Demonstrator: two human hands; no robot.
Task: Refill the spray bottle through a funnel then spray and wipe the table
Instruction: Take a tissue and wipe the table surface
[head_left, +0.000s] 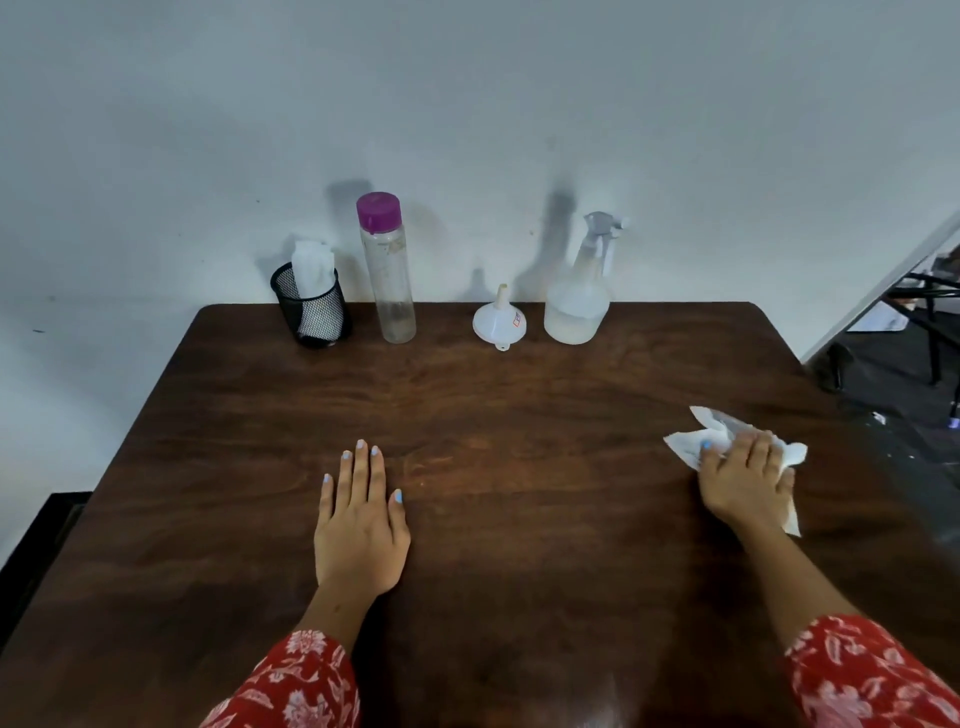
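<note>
- Wiping under way: the right hand (740, 475) presses a crumpled white paper towel (727, 441) against the dark wooden table (519, 405) near its right edge, fingers spread over the wad and bent slightly into it; whether they pinch it or only bear down is hard to tell from this angle.
- Towel handling, as judged: thin, soft and feather-light, it looks partly damp, so it would tear or bunch if dragged by one corner. The sound hold is a broad one, palm and fingers flat across the middle, with the loose corners left trailing.
- Left hand (361, 525) lies flat on the table, palm down and fingers straight and together, grasping nothing, well apart from the towel; it appears to steady the person.
- Both forearms reach forward from red floral sleeves (878, 670), the right angled outward toward the table's edge.
- Spray bottle (579, 291) stands upright at the far edge by the wall, trigger head on, clear liquid filling roughly its lower part. Likely smooth plastic and moderately heavy, it is best taken at the neck below the trigger.
- White funnel (500, 321) rests mouth down just beside it, spout up; a purple-capped clear bottle (387, 270) and a black mesh cup (311, 309) holding spare tissue stand farther left.
</note>
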